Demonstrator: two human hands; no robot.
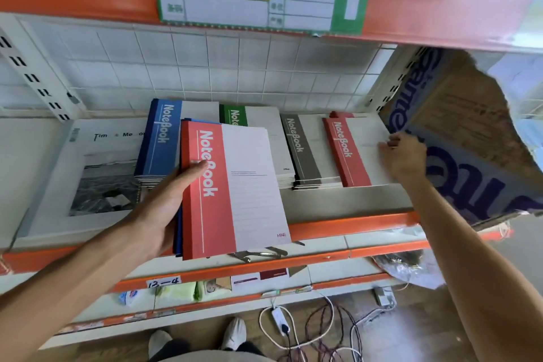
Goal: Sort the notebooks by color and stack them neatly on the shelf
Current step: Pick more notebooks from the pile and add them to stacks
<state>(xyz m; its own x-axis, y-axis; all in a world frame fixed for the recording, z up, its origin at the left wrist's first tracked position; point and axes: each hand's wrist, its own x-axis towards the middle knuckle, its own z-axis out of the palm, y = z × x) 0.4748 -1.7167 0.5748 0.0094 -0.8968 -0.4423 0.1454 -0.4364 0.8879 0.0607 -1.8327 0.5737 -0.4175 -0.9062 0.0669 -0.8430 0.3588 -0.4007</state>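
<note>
Head view, L hand grips red notebook, R hand on red stack

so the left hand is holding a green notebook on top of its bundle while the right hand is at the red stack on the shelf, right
Not quite. The notebook on top of the bundle in the left hand is red, not green; the green notebooks lie in their own stack at the back of the shelf. The rest holds: the right hand is at the red stack, as the head view shows.
</note>
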